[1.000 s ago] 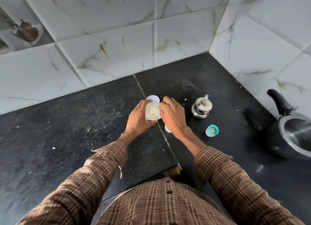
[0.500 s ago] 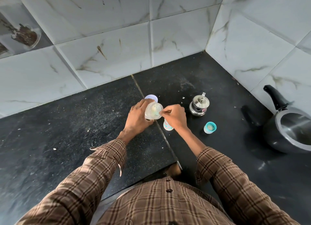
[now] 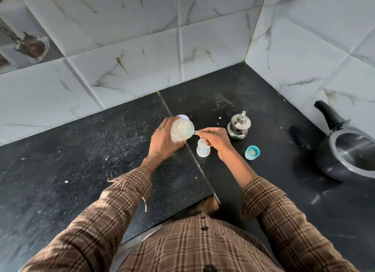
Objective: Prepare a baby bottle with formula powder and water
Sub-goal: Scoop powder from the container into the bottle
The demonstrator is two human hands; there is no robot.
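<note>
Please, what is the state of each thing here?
Powder jar: open, tilted, held by left hand.
Scoop: inside the jar, pinched by right hand.
Baby bottle: upright, uncapped.
Teal cap: off, on counter.
Steel pot: lidded.

Bottle (image 3: 203, 149) stands between jar (image 3: 182, 130) and cap (image 3: 252, 153).

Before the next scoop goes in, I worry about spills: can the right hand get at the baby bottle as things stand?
Probably yes. The right hand, pinching the scoop, hangs right beside the open baby bottle; nothing lies between them.
</note>
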